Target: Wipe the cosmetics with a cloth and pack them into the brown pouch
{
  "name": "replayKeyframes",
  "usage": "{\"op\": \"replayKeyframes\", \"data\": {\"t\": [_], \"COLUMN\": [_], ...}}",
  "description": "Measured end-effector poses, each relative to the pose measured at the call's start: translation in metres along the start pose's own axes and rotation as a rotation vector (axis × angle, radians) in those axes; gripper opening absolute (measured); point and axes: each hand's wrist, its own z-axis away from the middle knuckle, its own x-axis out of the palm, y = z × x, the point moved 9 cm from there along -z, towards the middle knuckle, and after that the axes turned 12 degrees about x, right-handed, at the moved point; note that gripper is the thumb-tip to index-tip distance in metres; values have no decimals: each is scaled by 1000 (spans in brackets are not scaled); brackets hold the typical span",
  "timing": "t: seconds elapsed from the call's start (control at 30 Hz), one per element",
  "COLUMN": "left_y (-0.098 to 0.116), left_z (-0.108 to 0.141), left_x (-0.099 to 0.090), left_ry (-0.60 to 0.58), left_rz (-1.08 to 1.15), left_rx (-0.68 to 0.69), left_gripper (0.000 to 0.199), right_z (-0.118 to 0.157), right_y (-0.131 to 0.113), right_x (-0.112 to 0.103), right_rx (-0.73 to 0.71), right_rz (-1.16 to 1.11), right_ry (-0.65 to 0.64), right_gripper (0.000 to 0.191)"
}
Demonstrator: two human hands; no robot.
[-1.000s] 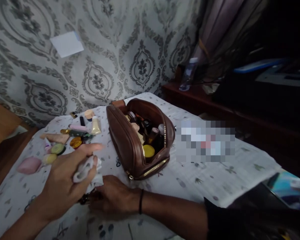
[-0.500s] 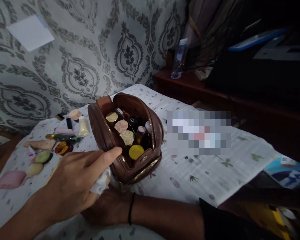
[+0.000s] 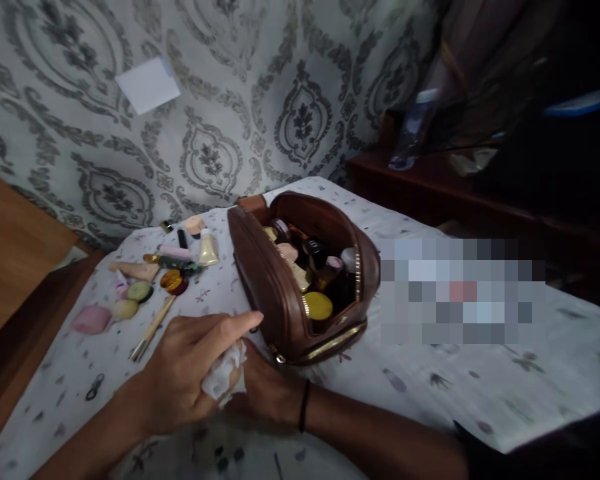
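Note:
My left hand (image 3: 183, 370) is closed round a crumpled white tissue (image 3: 223, 375), with its index finger stretched toward the brown leather bag (image 3: 267, 287). Against the tissue and the left hand lies my right hand (image 3: 273, 390), a black band at its wrist; its fingers are hidden. The bag stands unzipped just beyond both hands. Inside it I see a round yellow lid (image 3: 316, 307), several gold and pink compacts, a black box (image 3: 314, 252) and a pink-capped bottle (image 3: 334, 265).
Left of the bag lie a cream tube (image 3: 209, 250), an amber jar (image 3: 174, 282), makeup brushes (image 3: 153, 330), a pink sponge (image 3: 91, 320) and other cosmetics on a patterned white cloth (image 3: 400, 413). A blurred-out patch covers something at right. A plastic bottle (image 3: 413, 130) stands on a dark red desk.
The view has swung left, so the bag and cosmetics sit farther right in the picture. My left index fingertip, earlier over the bag's opening, is now beside its near side.

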Motion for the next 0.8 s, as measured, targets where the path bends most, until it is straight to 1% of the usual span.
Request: {"op": "replayKeyframes", "data": {"t": [0.1,0.17,0.27,0.37,0.47,0.57,0.7,0.8], "left_y": [-10,-22,-39,-51,-56,-58,-61,-59], "left_z": [23,39,64,82,93,100,112,120], "left_x": [-6,-7,-4,8,20,25,28,33], "left_ry": [94,180,290,338,364,394,401,372], "left_rz": [49,92,112,189,276,273,173,93], "left_rx": [-131,-269,-460,-584,-651,-693,-729,-706], "left_gripper": [32,24,20,20,22,24,28,33], "right_z": [-7,-12,-17,-18,-18,-16,-13,-11], "right_y": [-4,2,14,15,12,10,4,2], "right_x": [-3,-1,7,8,8,7,2,-3], "right_rx": [-32,31,156,160,138,130,117,127], "right_rz": [-46,-55,-74,-107,-97,-58,-28,-34], "right_ry": [45,59,-5,-23,-3,31,90,109], "right_gripper": [38,33,25,14,6,5,16,20]}}
